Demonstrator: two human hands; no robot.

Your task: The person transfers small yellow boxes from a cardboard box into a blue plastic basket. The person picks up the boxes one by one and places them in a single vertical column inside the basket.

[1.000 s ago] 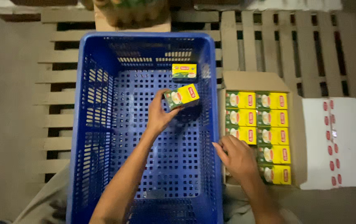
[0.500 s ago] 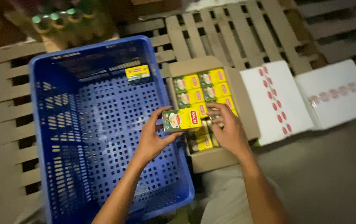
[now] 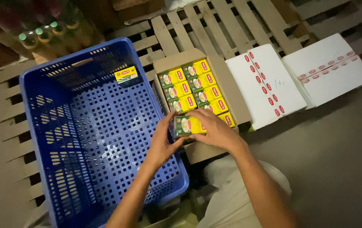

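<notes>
Nearby, blue crate (image 3: 75, 126), open carton (image 3: 231, 90), white boxes (image 3: 299, 76)

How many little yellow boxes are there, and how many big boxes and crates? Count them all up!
Small yellow-and-green boxes: 10 (8 in the open cardboard carton, 1 in the blue crate, 1 held between the left hand and right hand)
Open cardboard carton: 1
White cartons: 2
Blue crate: 1
Total: 14

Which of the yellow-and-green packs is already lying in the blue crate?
The lone pack at the far wall of the blue crate. The others sit in rows in the open cardboard carton, apart from one pack held by both hands.
</notes>
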